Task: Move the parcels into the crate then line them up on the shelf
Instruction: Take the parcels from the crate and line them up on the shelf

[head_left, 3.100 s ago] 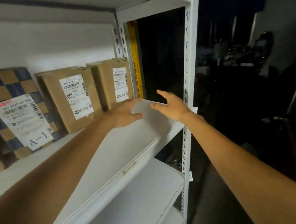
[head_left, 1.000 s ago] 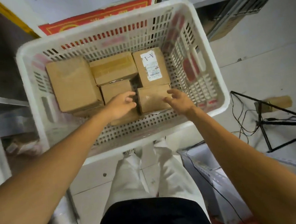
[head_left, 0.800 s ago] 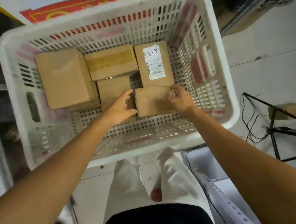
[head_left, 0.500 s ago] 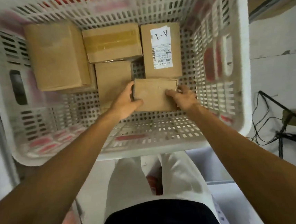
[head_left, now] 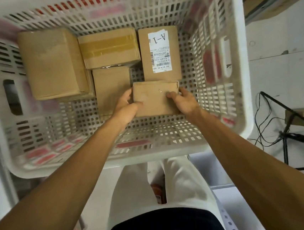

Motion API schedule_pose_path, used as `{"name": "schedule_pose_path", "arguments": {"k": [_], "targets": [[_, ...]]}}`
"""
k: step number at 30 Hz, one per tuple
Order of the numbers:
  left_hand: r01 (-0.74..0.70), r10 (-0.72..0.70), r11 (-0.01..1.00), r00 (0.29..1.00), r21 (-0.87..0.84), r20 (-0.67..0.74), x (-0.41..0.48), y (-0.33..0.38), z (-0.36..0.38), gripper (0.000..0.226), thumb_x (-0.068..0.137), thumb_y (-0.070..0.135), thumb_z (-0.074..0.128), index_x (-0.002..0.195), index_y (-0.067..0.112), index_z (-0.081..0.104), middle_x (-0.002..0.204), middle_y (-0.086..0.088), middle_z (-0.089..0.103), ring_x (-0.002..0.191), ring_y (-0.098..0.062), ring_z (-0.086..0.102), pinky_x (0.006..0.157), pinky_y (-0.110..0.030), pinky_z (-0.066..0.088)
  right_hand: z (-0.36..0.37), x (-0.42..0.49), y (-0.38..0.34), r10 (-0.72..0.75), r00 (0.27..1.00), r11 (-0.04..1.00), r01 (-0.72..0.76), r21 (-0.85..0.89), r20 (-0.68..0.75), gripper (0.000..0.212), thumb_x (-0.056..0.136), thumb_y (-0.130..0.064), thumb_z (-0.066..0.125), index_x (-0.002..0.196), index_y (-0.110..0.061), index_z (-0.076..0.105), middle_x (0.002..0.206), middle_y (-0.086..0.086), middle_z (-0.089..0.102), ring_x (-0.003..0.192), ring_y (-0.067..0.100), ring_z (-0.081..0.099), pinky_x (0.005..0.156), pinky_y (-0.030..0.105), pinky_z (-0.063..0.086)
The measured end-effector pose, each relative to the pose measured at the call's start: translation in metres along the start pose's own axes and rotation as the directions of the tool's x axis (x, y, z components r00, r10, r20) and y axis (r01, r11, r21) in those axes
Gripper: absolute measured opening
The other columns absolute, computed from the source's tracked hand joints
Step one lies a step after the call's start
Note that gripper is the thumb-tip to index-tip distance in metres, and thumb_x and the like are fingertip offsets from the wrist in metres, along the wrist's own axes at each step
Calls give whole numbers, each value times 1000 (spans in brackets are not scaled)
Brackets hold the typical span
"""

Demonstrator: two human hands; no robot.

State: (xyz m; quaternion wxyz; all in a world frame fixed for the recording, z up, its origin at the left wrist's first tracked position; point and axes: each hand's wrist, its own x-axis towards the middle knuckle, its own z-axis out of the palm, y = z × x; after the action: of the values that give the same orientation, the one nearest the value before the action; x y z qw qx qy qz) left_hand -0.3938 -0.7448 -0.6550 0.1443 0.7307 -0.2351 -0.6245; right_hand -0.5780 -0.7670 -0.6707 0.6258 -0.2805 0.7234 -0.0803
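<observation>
Nearest the camera, pale trousers (head_left: 132,191) stand at 6 o'clock below the white slotted crate (head_left: 151,156), and both forearms reach over its near rim. Inside, just toward 4 o'clock of the crate's centre, the left hand (head_left: 126,107) and right hand (head_left: 184,103) clamp a small parcel (head_left: 155,100) between them: each thumb lies on its top face while the fingers curl round its short ends, left at 9 o'clock, right at 3 o'clock. The parcel is plain brown cardboard, flat and squarish, with slightly worn edges and no label showing; whether it is lifted clear of the perforated floor I cannot tell. With 5 parcels in the crate, loading looks done, so this is probably a pick-up for the shelf. The next move calls for a straight lift clear of the neighbours and the rim, then a turn to the shelf, which is not plainly in view. A plain parcel (head_left: 111,85) touches it at 9 o'clock, and a parcel labelled A-1 (head_left: 160,53) at 12. Farther off, a taped parcel (head_left: 109,47) lies at 11 o'clock and a large parcel (head_left: 51,63) at 10. Cables (head_left: 267,122) trail on the floor outside at 3 o'clock.
</observation>
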Motion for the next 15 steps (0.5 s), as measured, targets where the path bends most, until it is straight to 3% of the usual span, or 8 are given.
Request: {"name": "schedule_pose_path", "arguments": {"k": [4,7,10,12,15], "targets": [[-68,67,996,998,-57,-18,-16,9,-11,45,90,17,60,132,25,48,105,13,60,96,-7,56,75,-27,49,6,-26,-11,-89,993,994,94,52,-80,47,93,-32,60,133,-11,45,112,1,55,103,18,56,93,33,50],[-100,99,993,995,-60,-15,-34,14,-26,51,89,15,57,137,21,43,114,6,59,104,-14,56,87,-36,51,5,-51,-21,-104,985,990,115,77,-141,51,91,-36,62,130,-7,45,110,2,53,99,16,54,83,29,49],[-153,153,988,988,6,32,-55,25,-44,63,82,0,50,141,19,37,129,4,51,119,-19,49,103,-45,42,6,-74,-37,-122,981,988,133,72,-149,56,90,-41,63,129,-5,46,118,7,57,102,20,57,87,36,53],[-196,193,979,979,58,60,-70,32,-58,73,78,-10,47,144,20,34,131,7,43,125,-17,41,106,-45,39,9,-93,-49,-147,975,986,158,56,-168,59,88,-44,64,129,-5,48,119,9,58,104,23,59,89,42,54],[-274,265,954,960,119,91,-94,41,-80,85,77,-12,52,150,21,23,152,0,29,130,-15,35,108,-45,38,15,-124,-69,-202,963,975,214,52,-179,58,87,-46,64,126,-6,50,117,9,60,104,25,60,88,46,55]]}}
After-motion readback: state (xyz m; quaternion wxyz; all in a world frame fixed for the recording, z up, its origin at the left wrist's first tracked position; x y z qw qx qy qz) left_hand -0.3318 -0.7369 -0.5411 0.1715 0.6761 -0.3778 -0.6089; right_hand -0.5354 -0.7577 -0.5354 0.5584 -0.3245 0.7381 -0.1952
